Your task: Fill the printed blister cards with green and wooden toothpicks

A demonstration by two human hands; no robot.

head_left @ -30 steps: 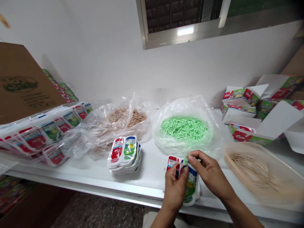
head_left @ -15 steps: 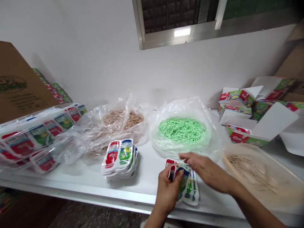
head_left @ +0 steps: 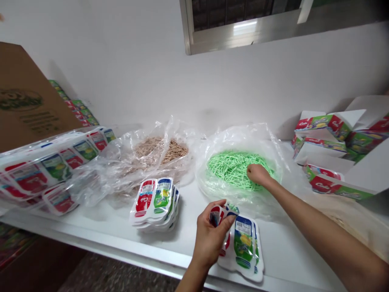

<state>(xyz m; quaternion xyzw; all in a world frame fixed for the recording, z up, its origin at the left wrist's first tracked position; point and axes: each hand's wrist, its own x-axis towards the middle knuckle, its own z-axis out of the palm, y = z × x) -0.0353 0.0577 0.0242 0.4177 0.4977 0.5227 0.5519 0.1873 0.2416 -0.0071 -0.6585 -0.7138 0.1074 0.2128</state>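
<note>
My left hand (head_left: 211,235) pinches a bent, bottle-printed twin sachet (head_left: 219,215) in red, green and blue between thumb and fingers. Right below it lies a small fanned stack of the same Cola and Sprite sachets (head_left: 244,247) on the white table. My right hand (head_left: 259,175) is closed, its fingers against the heap of thin green sticks (head_left: 227,166) inside an open clear plastic bag (head_left: 209,192). What those fingers grip, if anything, is hidden. Left of my left hand stands a taller stack of matching sachets (head_left: 154,200).
A clear bag of brown sticks (head_left: 174,151) lies behind the taller stack. More sachets in plastic (head_left: 54,166) and a cardboard box (head_left: 33,97) fill the left. Open printed cartons (head_left: 322,125) crowd the right. A pale tray (head_left: 343,219) is partly behind my right forearm.
My right hand has moved from beside the held sachet up and away into the green sticks, and its fingers have closed. My left hand still grips the sachet. The view has shifted slightly.
</note>
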